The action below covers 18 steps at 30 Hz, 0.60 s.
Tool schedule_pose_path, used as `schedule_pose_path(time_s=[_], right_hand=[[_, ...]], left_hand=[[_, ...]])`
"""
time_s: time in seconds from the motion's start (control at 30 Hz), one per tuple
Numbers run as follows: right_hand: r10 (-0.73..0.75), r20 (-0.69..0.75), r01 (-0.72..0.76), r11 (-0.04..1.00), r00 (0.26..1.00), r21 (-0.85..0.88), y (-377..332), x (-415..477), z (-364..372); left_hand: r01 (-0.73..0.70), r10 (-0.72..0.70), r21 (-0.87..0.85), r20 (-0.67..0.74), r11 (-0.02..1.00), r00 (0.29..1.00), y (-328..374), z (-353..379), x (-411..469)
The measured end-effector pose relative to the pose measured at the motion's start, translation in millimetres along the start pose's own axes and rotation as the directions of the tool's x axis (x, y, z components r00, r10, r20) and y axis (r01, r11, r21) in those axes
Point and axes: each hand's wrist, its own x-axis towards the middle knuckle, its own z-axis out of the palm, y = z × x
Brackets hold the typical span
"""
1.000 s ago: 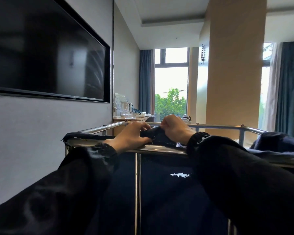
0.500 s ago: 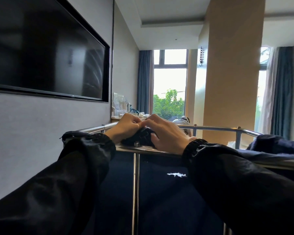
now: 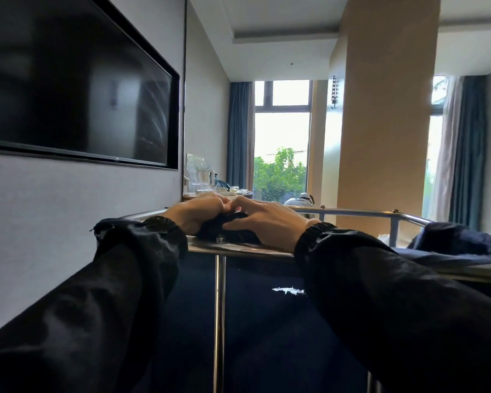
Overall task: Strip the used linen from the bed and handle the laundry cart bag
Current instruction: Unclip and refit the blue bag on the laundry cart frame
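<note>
A laundry cart with a shiny metal frame (image 3: 360, 213) stands right in front of me. Its dark navy bag (image 3: 261, 321) hangs inside the frame, with a small white mark on the front. My left hand (image 3: 196, 212) and my right hand (image 3: 267, 222) are side by side on the near top rail. Both press and pinch a bunched fold of the bag's dark edge (image 3: 233, 226) against the rail. More of the bag's fabric is draped over the rail at the right (image 3: 459, 239). No bed linen is in view.
A large black TV (image 3: 74, 80) hangs on the grey wall at left. Behind the cart a desk (image 3: 210, 194) holds a kettle and cups. A tan pillar (image 3: 386, 109) stands beyond the cart, with windows and blue curtains (image 3: 238, 131) behind.
My hands have come closer together over the bag's edge. The right hand has flattened its fingers onto the fold at the rail. The view has shifted slightly.
</note>
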Motion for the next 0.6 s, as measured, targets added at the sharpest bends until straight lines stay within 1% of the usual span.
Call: schedule_pose_path(time_s=[0.07, 0.13, 0.2, 0.27, 0.33, 0.4, 0.47, 0.5, 0.53, 0.57, 0.6], right_hand=[[-0.027, -0.012, 0.026, 0.999, 1.0, -0.021, 2, 2, -3], [-0.014, -0.003, 0.014, 1.0, 1.0, 0.006, 3, 4, -6], [-0.044, -0.001, 0.044, 0.999, 0.999, 0.001, 3, 5, -6], [-0.079, -0.011, 0.078, 0.996, 0.997, -0.047, 7, 6, 3], [-0.027, 0.016, 0.027, 0.999, 1.0, -0.028, 11, 8, 10], [0.033, -0.006, -0.033, 0.999, 0.999, 0.042, 9, 9, 14], [0.072, -0.068, -0.066, 0.995, 0.995, 0.078, 9, 11, 18], [0.084, -0.106, -0.074, 0.992, 0.991, 0.1, 10, 11, 19], [0.103, -0.141, -0.086, 0.989, 0.985, 0.123, 11, 11, 20], [0.124, -0.178, -0.098, 0.984, 0.976, 0.147, 12, 9, 20], [0.141, -0.211, -0.107, 0.98, 0.967, 0.165, 12, 8, 20]], left_hand=[[0.0, 0.0, 0.01, -0.006, 1.0, 1.0, 1, 0, 1], [-0.011, 0.012, 0.021, -0.055, 1.0, 0.998, 2, 5, 0], [-0.013, 0.022, 0.06, -0.147, 0.998, 0.989, 3, 10, 3], [0.026, 0.005, 0.119, -0.247, 0.993, 0.969, 2, 15, 8], [0.061, -0.02, 0.122, -0.312, 0.991, 0.95, 2, 18, 12], [0.053, -0.03, 0.064, -0.315, 0.997, 0.949, 2, 19, 14], [-0.002, 0.008, 0.021, -0.317, 1.0, 0.948, -1, 16, 14], [-0.044, 0.044, 0.008, -0.341, 0.999, 0.939, -2, 15, 15], [-0.088, 0.086, 0.012, -0.383, 0.996, 0.92, -4, 15, 14], [-0.13, 0.143, 0.061, -0.442, 0.99, 0.886, -5, 15, 11], [-0.155, 0.211, 0.152, -0.504, 0.976, 0.838, -5, 16, 5]])
